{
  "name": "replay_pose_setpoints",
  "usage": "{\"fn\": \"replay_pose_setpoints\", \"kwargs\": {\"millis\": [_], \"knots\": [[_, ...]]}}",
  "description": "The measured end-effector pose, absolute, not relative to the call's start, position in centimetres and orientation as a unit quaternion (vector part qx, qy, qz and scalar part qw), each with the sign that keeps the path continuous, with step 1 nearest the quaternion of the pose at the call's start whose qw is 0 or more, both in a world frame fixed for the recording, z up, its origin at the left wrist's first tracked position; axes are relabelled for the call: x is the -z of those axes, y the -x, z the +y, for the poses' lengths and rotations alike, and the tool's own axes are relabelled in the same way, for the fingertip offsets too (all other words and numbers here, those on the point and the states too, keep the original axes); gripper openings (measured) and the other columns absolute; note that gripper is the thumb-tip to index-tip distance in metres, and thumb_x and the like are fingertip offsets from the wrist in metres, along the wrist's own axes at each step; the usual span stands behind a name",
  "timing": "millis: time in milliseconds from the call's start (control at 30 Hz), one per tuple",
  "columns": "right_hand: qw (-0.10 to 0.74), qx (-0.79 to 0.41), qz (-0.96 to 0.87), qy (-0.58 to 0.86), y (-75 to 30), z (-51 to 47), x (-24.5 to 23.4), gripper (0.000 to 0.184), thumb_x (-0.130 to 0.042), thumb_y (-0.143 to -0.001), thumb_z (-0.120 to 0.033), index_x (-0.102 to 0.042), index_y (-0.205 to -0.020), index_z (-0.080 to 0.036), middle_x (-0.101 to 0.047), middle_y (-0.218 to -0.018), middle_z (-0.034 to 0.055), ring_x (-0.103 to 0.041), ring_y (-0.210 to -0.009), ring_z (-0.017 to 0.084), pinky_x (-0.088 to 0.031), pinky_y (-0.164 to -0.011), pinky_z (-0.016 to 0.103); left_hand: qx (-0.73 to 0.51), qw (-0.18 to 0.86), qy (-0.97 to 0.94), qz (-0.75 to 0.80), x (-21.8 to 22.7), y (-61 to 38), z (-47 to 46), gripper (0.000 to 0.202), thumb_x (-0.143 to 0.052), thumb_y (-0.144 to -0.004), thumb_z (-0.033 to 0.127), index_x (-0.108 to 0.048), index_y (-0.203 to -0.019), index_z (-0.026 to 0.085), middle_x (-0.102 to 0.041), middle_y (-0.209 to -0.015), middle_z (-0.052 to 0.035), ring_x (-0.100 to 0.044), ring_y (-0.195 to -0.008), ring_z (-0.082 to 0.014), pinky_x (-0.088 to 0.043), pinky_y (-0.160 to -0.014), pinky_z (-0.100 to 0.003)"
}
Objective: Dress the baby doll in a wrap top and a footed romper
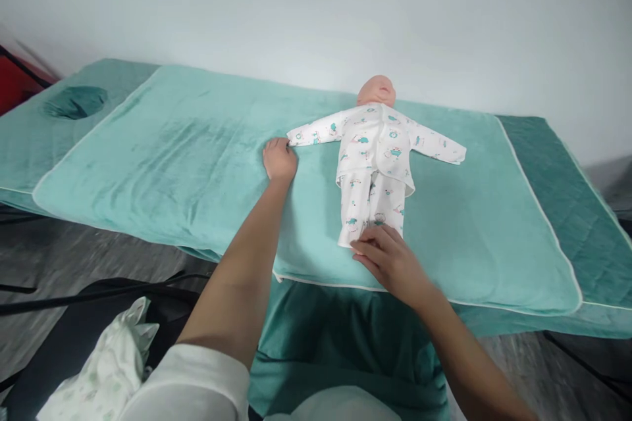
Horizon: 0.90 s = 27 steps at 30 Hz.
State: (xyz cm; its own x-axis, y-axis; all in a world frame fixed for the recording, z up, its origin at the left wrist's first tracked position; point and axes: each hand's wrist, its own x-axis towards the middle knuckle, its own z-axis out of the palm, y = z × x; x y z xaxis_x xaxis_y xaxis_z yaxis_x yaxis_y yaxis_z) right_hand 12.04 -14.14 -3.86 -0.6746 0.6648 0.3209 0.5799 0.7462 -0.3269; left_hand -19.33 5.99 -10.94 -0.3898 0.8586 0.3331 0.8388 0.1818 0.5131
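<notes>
A baby doll (377,90) lies on its back on the massage bed, its head toward the wall. It wears a white printed jacket (365,141) and matching trousers (356,200); both sleeves are spread sideways. My left hand (280,159) rests on the bed with curled fingers at the cuff of the left-hand sleeve (316,133), seemingly pinching its end. Down at the trouser hems, my right hand (390,260) is closed, with thumb and fingers pinching the lower edge of a trouser leg. It covers part of the other leg's hem.
A mint-green cover (162,138) with white piping spreads over the massage bed, which has a face hole (76,102) at the far left. A white wall (316,13) stands behind. Below left, a crumpled white cloth with green spots (106,368) lies on a black chair (47,368).
</notes>
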Motion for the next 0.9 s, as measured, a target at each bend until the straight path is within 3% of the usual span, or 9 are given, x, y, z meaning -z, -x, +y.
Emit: {"fn": "replay_pose_setpoints", "kwargs": {"millis": [333,500,700,900], "knots": [[0.096,-0.050,-0.956,0.274,-10.9,-12.6,2.1,0.003,-0.067,-0.094,-0.018,-0.069,-0.093,-0.016,-0.062,-0.100,0.0071,-0.055,-0.093,0.021,-0.050,-0.081,0.036,-0.322,0.009,-0.554,0.768,10.8,19.2,5.9,0.036,-0.046,-0.084,0.007,-0.070,-0.107,0.022,-0.071,-0.120,-0.0118,-0.058,-0.121,-0.0318,-0.045,-0.104,-0.047],[0.059,-0.091,-0.964,0.245,-11.2,-11.6,1.5,0.007,-0.069,-0.094,-0.021,-0.069,-0.100,-0.017,-0.062,-0.109,0.0065,-0.056,-0.101,0.022,-0.049,-0.092,0.039,-0.320,0.008,-0.550,0.771,10.8,19.3,5.9,0.037,-0.046,-0.085,0.007,-0.070,-0.107,0.022,-0.071,-0.119,-0.0116,-0.059,-0.120,-0.0313,-0.045,-0.104,-0.046],[0.031,-0.137,-0.964,0.224,-12.5,-11.1,1.2,0.031,-0.058,-0.094,-0.005,-0.065,-0.121,-0.019,-0.060,-0.123,0.0088,-0.053,-0.115,0.024,-0.045,-0.103,0.042,-0.325,0.010,-0.550,0.769,10.8,19.2,6.0,0.035,-0.046,-0.086,0.008,-0.070,-0.107,0.019,-0.071,-0.120,-0.0135,-0.058,-0.120,-0.0319,-0.043,-0.103,-0.046],[0.014,-0.147,-0.968,0.203,-12.0,-10.4,0.8,0.019,-0.068,-0.094,-0.017,-0.066,-0.113,-0.019,-0.061,-0.120,0.0071,-0.054,-0.108,0.024,-0.047,-0.095,0.039,-0.327,0.004,-0.552,0.767,11.0,19.3,6.0,0.036,-0.046,-0.084,0.006,-0.071,-0.107,0.017,-0.071,-0.118,-0.0138,-0.059,-0.119,-0.0320,-0.043,-0.102,-0.046]]}}
